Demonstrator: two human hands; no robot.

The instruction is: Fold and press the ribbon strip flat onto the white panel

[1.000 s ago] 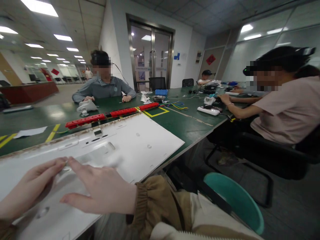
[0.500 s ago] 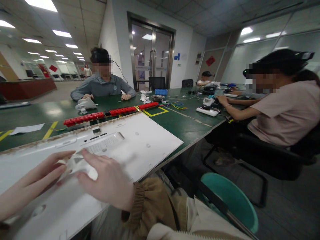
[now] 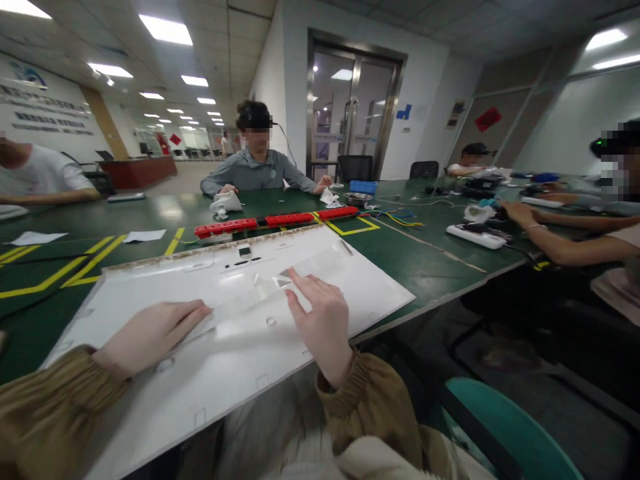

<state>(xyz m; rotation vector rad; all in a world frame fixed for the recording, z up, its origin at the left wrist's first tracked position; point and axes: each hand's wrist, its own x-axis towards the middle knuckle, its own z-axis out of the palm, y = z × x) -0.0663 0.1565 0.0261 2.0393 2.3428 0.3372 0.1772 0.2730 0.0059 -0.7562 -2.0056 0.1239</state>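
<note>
A large white plastic panel lies flat on the green table in front of me. A thin clear film lifts off its ribbed middle part. My right hand rests on the panel with its fingers together, pinching the film's raised edge. My left hand lies flat on the panel to the left, fingers stretched out, with the fingertips on the film's other end. Both sleeves are brown.
Red power strips lie just beyond the panel, with yellow tape lines on the table. A person sits opposite; other people's arms reach in from the right by a white power strip. A teal chair stands at my right.
My hands, close together a second ago, have spread apart. The right hand slid rightward across the panel with the film stretched between them. My view has turned left.
</note>
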